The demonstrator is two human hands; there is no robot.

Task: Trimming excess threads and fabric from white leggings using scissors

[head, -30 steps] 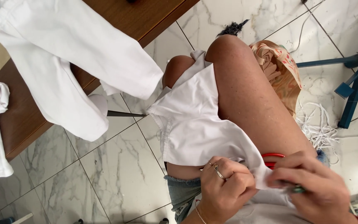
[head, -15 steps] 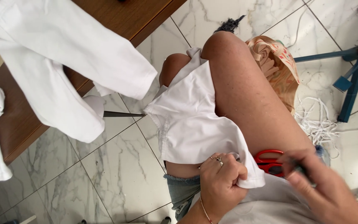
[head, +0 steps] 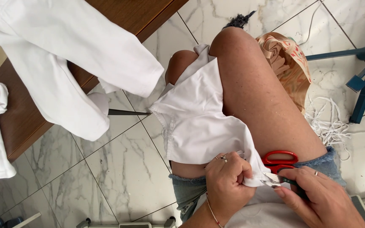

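White cotton, soft and creased, drapes over my lap: the white garment (head: 199, 122) runs from my knees at 12 o'clock down to my left hand (head: 229, 181), whose grip is clenched on its hem at 6 o'clock. My right hand (head: 322, 202), knuckles up at 4 o'clock, grasps small metal snips (head: 273, 180), their tips touching the pinched cloth. Red-handled scissors (head: 279, 159) rest on my thigh just above. More white clothes (head: 64, 55) lie on the wooden tabletop (head: 132, 12) at 10 o'clock.

White garment (head: 199, 122) draped over the lap, small snips (head: 271, 180) at its bunched edge.
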